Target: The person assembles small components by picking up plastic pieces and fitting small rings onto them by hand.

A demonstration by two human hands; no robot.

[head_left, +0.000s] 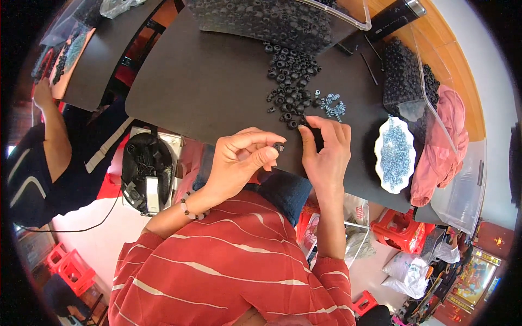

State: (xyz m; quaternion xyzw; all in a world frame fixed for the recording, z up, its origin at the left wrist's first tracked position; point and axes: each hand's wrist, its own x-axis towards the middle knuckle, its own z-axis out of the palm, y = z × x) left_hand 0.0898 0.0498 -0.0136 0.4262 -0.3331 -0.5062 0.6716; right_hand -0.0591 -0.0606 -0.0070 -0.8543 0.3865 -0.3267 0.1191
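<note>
My left hand pinches a small black round part with a shiny metal-looking centre between thumb and fingertips, just off the table's near edge. To its right, my right hand reaches the near end of a loose pile of black round parts; its thumb and forefinger close on a small black part there, partly hidden by the fingers. Beside the pile lies a small heap of silvery-blue metal pieces. More such pieces fill a white scalloped dish farther right.
A clear bin of black parts stands at the far side of the dark table. Another clear bin and a pink cloth are at right. Across a gap at left, another person's hand is near parts on a second table.
</note>
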